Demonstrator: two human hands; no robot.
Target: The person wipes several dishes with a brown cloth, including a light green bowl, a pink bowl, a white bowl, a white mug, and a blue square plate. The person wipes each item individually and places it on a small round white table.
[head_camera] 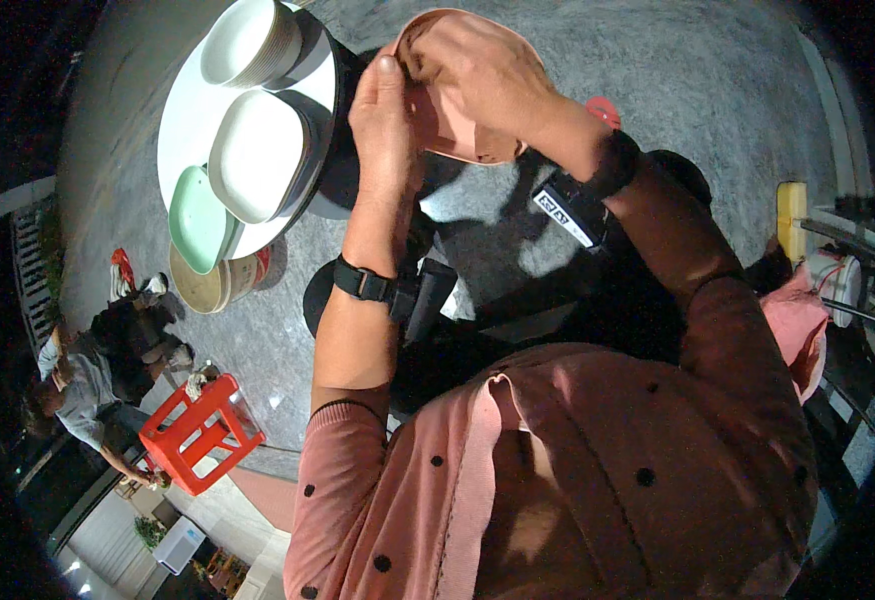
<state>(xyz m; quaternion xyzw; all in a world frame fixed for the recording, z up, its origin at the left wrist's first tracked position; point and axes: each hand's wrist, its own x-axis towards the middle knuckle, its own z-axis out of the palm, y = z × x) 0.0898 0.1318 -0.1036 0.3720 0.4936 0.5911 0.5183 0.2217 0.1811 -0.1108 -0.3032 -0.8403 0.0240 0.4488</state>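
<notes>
A pink shallow dish or tray [448,129] with rounded corners is held up above the floor, its inside facing me. My left hand [382,112] grips its left rim, thumb along the edge. Inside the dish, near that same rim, my right hand [478,66] has curled fingers and looks slightly blurred. Whether those fingers pinch something is hidden. Both wrists carry black straps with devices. Left of the hands, a round white table [182,112] bears a stack of white bowls [238,43], a pile of white square plates [259,157] and a light green dish [198,219].
A bucket [195,281] stands on the grey floor below the table's edge. Further left are a person [92,397] bending down and a red plastic stool [201,435]. A red round object [603,111] lies beyond my right wrist. At right, pink cloth [794,322] hangs near a white container [836,289].
</notes>
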